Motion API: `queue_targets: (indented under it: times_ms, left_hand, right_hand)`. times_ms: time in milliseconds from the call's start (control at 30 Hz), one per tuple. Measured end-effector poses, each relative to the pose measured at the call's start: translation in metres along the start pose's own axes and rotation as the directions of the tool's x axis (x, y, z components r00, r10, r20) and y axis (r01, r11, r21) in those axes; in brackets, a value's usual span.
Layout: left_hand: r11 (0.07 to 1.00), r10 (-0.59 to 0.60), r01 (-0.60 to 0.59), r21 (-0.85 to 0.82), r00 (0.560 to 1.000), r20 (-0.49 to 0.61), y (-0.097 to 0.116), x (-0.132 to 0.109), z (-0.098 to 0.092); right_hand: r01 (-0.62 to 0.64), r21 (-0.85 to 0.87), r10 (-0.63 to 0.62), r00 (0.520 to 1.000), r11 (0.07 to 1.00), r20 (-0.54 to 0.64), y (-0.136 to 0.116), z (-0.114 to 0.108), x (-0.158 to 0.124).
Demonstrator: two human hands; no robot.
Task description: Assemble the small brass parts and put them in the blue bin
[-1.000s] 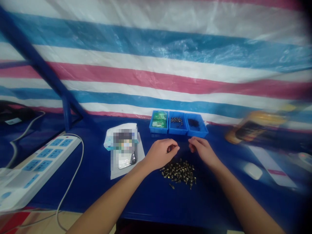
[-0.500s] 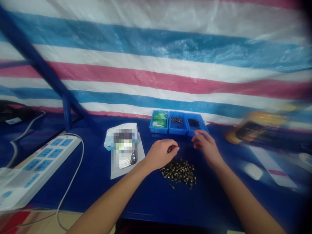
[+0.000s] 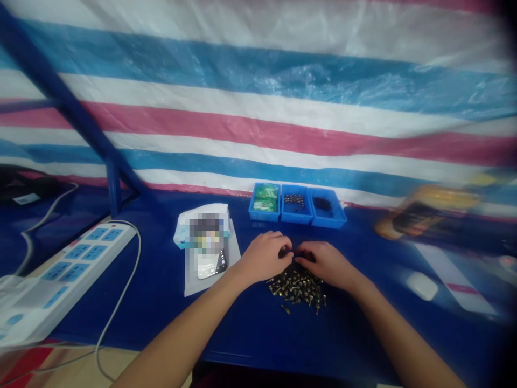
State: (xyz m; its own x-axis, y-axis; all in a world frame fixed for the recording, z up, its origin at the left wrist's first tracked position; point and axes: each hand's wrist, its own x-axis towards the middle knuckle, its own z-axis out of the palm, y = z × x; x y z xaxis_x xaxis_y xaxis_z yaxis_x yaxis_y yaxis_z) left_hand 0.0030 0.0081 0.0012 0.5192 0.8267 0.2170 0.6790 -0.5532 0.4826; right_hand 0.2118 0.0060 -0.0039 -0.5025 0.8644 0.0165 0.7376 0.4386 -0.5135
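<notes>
My bare left hand [image 3: 264, 257] and bare right hand [image 3: 328, 263] face each other, a narrow gap between them, at the far side of a loose heap of small, brassy and dark metal pieces [image 3: 298, 291]. The heap lies on a glossy dark blue bench [image 3: 250, 328], with a single stray piece [image 3: 285, 309] just off its near edge. My fingers are curled in on both hands; they are too shadowed to tell whether they grip anything. Farther off, three shallow blue plastic trays stand in a row: the left tray [image 3: 264, 217] holds green packets, the middle tray [image 3: 296, 218] small metal pieces, the right tray [image 3: 329, 222] a dark mass. To the left, a phone with a lit screen [image 3: 212, 266] lies on a white sheet [image 3: 233, 252]; farther left is a long white power strip with blue sockets [image 3: 75, 264].
</notes>
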Motion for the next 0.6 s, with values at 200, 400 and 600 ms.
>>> queue_targets:
  times_ms: [200,400,600]
  left_hand:
    - [0.999,0.025,-0.026,0.032,0.998,0.053,-0.001,-0.002,0.002]
    - [0.999,0.025,-0.027,0.034,0.997,0.07,-0.002,-0.002,0.002]
    - [0.998,0.035,-0.038,0.04,0.996,0.081,-0.004,-0.002,0.003]
  right_hand:
    - [-0.009,-0.028,0.01,0.999,1.0,0.052,0.002,-0.007,-0.004]
    - [0.031,-0.051,-0.026,0.994,0.998,0.104,0.0,-0.012,-0.008]
    - [0.038,-0.016,-0.037,0.998,0.999,0.048,0.0,-0.012,-0.006]
